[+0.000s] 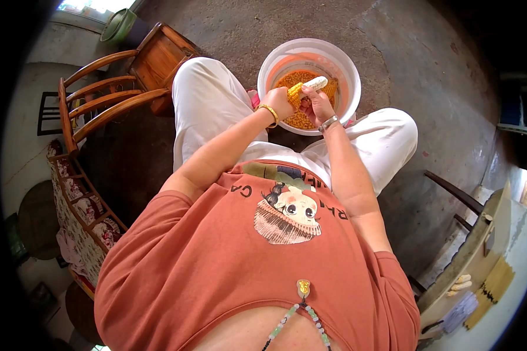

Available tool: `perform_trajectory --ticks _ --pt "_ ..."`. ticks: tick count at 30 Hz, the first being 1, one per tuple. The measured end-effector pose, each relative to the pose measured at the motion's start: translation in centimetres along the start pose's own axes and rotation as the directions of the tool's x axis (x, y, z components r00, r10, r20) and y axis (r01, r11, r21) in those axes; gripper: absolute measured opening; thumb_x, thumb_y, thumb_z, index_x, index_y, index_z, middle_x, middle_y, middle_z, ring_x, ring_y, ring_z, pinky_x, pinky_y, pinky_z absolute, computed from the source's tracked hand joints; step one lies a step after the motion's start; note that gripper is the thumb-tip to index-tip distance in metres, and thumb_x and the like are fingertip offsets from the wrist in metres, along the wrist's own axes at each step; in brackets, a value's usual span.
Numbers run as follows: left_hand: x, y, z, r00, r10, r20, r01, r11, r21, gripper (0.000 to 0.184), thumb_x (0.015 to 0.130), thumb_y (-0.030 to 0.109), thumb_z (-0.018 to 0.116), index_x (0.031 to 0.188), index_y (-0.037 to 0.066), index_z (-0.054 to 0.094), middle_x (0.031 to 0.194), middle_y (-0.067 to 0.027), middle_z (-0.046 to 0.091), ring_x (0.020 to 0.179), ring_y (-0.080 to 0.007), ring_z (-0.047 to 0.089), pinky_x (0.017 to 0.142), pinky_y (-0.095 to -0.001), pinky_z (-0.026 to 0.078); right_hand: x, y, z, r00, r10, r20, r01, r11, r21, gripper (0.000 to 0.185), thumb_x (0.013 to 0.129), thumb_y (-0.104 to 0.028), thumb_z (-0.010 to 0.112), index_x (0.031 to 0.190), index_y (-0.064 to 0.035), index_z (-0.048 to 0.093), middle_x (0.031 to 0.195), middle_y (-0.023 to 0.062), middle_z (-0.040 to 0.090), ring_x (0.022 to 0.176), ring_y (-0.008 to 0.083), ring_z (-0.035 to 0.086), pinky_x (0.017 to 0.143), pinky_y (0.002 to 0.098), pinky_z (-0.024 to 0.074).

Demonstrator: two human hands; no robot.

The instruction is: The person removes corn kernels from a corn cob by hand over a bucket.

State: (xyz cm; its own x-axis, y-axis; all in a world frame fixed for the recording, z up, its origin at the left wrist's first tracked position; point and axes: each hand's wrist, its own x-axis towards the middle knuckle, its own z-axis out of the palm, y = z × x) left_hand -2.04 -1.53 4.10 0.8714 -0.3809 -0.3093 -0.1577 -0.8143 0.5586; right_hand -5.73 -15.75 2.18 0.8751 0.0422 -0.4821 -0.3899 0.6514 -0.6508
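A round white tub (352,79) stands on the floor between my knees, with loose yellow corn kernels (299,121) inside. Over it, my left hand (279,102), with a gold bangle at its wrist, is closed on a yellow corn cob (294,92). My right hand (318,106), wearing a metal band, holds a pale, stripped cob (316,83) whose end points up and right. The two cobs meet between my hands. Another yellow cob (332,88) lies in the tub at the right, partly hidden.
A wooden chair (152,58) stands left of my knee, with a green bucket (118,26) behind it. Several pale cobs (461,284) lie on a surface at lower right. Grey concrete floor (404,64) surrounds the tub.
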Motion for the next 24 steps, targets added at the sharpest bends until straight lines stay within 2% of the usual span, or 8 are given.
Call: perform_trajectory --ticks 4,10,12,19,24 --pt "-0.6 0.9 -0.9 0.998 -0.009 -0.059 0.011 1.000 0.025 0.032 0.067 0.018 0.069 0.092 0.001 0.057 0.088 -0.0204 0.063 0.085 -0.0353 0.061 0.075 -0.0412 0.048 -0.3 -0.5 0.1 1.000 0.019 0.006 -0.019 0.999 0.032 0.016 0.081 -0.021 0.066 0.088 -0.0108 0.056 0.070 -0.0028 0.055 0.057 0.0072 0.049 0.051 0.0211 0.0434" --pt "-1.2 1.8 -0.8 0.997 0.007 -0.076 0.007 0.982 0.187 0.026 0.070 0.014 0.064 0.091 0.002 0.055 0.088 -0.0198 0.063 0.086 -0.0356 0.061 0.074 -0.0426 0.048 0.0 0.1 -0.3 1.000 0.009 0.012 -0.009 1.000 -0.003 0.018 0.078 -0.018 0.070 0.088 -0.0100 0.057 0.068 -0.0036 0.053 0.054 0.0061 0.047 0.049 0.0210 0.0424" --pt "-0.9 1.4 -0.3 0.997 0.006 -0.071 0.006 0.986 0.167 0.026 0.069 0.014 0.065 0.090 0.002 0.056 0.088 -0.0198 0.063 0.085 -0.0356 0.061 0.074 -0.0421 0.049 0.0 0.1 -0.2 1.000 0.007 -0.010 -0.007 1.000 -0.014 0.019 0.077 -0.016 0.072 0.087 -0.0099 0.057 0.064 -0.0046 0.051 0.051 0.0049 0.047 0.049 0.0198 0.0442" --pt "0.7 -0.6 0.3 1.000 -0.013 0.012 0.013 1.000 -0.005 0.033 0.063 0.020 0.073 0.086 0.000 0.061 0.086 -0.0211 0.064 0.083 -0.0349 0.062 0.074 -0.0381 0.049 0.5 0.4 -0.7 0.999 0.035 0.028 -0.033 0.998 -0.053 0.017 0.082 -0.015 0.065 0.094 -0.0088 0.054 0.070 -0.0033 0.052 0.056 0.0061 0.047 0.052 0.0201 0.0428" --pt "0.6 -1.0 0.4 0.999 -0.023 -0.025 0.021 0.996 -0.085 0.035 0.062 0.021 0.075 0.087 0.000 0.061 0.085 -0.0209 0.064 0.082 -0.0342 0.062 0.072 -0.0378 0.049 0.3 0.2 -0.5 0.999 0.029 0.024 -0.028 0.999 -0.041 0.020 0.081 -0.016 0.065 0.095 -0.0081 0.054 0.072 -0.0029 0.053 0.057 0.0049 0.049 0.051 0.0177 0.0448"
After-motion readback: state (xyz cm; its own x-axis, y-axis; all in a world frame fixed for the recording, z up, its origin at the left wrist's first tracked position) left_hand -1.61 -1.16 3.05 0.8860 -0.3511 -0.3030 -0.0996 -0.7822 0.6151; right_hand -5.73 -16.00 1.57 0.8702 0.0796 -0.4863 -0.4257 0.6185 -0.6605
